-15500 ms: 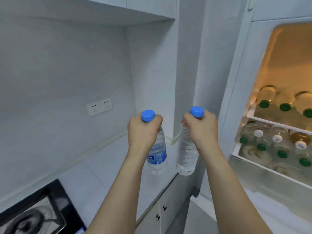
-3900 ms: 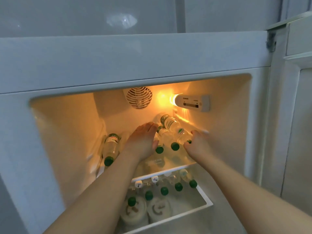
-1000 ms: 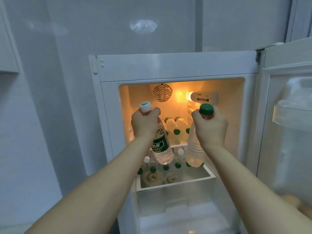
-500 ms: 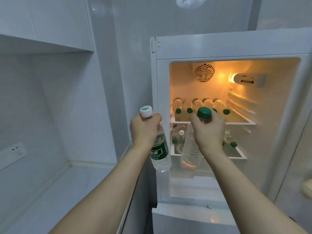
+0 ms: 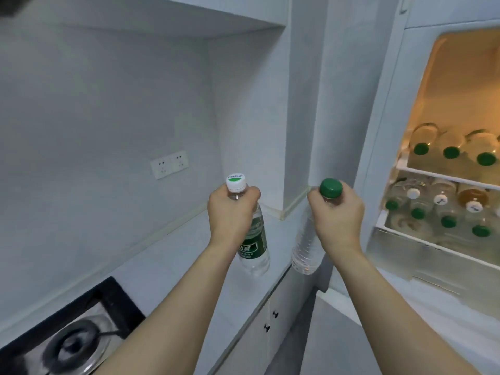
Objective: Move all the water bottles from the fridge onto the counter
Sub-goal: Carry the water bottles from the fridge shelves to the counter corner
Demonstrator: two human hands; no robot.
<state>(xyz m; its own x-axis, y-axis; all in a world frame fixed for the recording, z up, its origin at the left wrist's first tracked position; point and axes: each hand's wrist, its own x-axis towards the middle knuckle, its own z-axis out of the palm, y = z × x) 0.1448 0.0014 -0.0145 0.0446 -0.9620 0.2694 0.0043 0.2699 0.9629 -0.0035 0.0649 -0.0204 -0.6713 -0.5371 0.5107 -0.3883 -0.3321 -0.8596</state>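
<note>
My left hand point(image 5: 231, 212) grips the neck of a white-capped water bottle with a green label point(image 5: 254, 244), held upright above the pale counter point(image 5: 173, 261). My right hand point(image 5: 336, 215) grips the neck of a green-capped clear bottle point(image 5: 307, 247), hanging over the counter's right edge. To the right the open fridge point(image 5: 457, 90) glows orange. Three green-capped bottles point(image 5: 450, 147) lie on its upper shelf, and several more bottles point(image 5: 443, 212) with green and white caps fill the drawer below.
A black gas hob point(image 5: 73, 336) sits in the counter at the lower left. Wall sockets point(image 5: 170, 165) are on the back wall, with an upper cabinet point(image 5: 243, 9) overhead. Cabinet doors with dark knobs point(image 5: 270, 320) lie under the counter, beside the floor gap before the fridge.
My view has swung left from the fridge to the counter. Both hands have carried their bottles leftward with it, from in front of the fridge to over the counter.
</note>
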